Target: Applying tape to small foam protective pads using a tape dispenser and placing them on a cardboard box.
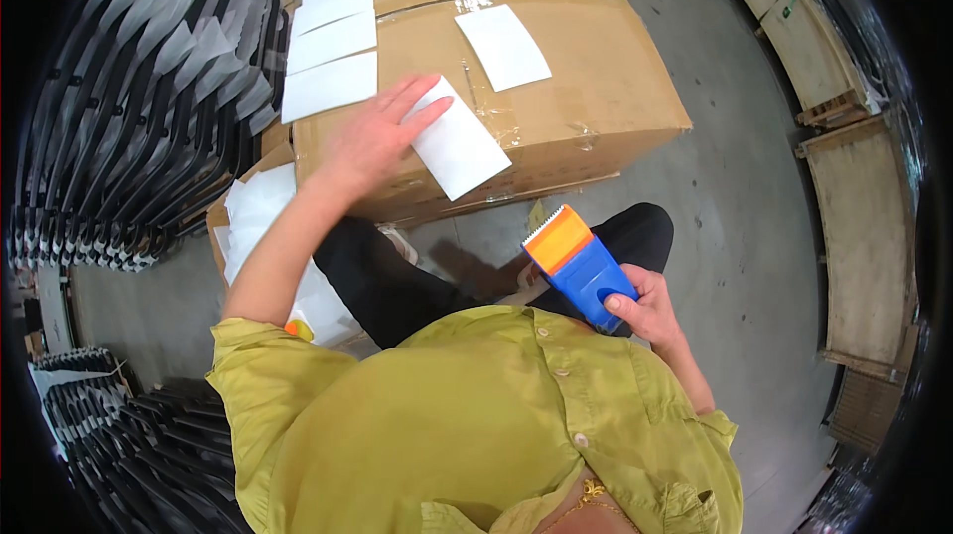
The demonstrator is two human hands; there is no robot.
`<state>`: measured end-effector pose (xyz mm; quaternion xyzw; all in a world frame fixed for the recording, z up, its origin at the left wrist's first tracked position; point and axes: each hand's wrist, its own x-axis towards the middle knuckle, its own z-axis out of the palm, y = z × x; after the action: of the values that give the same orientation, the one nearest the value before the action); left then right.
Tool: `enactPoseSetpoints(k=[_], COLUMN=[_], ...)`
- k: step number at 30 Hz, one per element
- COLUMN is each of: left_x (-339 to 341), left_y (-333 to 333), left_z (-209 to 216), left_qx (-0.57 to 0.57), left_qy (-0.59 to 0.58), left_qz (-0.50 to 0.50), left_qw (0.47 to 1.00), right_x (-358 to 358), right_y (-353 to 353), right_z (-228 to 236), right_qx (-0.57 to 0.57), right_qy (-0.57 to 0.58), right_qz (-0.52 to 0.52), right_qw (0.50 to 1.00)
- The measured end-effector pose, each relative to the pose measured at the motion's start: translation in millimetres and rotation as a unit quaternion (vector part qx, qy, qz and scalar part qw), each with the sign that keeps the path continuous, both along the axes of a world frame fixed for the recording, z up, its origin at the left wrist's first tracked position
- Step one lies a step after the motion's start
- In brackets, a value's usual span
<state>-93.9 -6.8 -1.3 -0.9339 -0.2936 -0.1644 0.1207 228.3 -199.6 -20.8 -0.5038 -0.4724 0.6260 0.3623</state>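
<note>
My left hand [372,142] is at the near edge of a large taped cardboard box [606,53]. Its thumb and fingers grip the upper corner of a white paper sheet [464,152], which reaches down past the box's near edge. Low in front of me on the right, my right hand [645,308] is closed round the blue handle of a tape dispenser [586,271]. The dispenser's orange end has a toothed edge and points up toward the box. Another white sheet [504,48] lies flat on the box top, over the taped seam.
Several white sheets [333,82] overlap along the box's left edge. Stacked black metal frames [149,127] with wrapping stand at the left. An opened carton [263,216] with white material sits beside my left knee. Wooden crates [859,236] line the right side of the grey floor.
</note>
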Motion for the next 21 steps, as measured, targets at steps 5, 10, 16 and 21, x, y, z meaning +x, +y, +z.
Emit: enactPoseSetpoints(k=[5, 10, 16, 21], left_x=[46, 60, 47, 29], left_y=[-58, -67, -71, -37], left_z=[10, 17, 21, 26], left_qx=[-0.624, -0.732, -0.563, -0.42], left_qy=[-0.387, -0.339, -0.315, -0.252], left_qz=[0.095, 0.093, 0.102, 0.158], left_qw=[0.672, 0.583, 0.757, 0.858], right_x=[-8, -22, -48, -46], right_y=[9, 12, 11, 1], right_z=[11, 12, 12, 11], right_qx=[0.084, 0.07, 0.064, 0.069], right_qy=[-0.032, -0.001, -0.014, -0.037], right_qz=[0.067, 0.069, 0.053, 0.037], right_qw=[0.994, 0.995, 0.996, 0.996])
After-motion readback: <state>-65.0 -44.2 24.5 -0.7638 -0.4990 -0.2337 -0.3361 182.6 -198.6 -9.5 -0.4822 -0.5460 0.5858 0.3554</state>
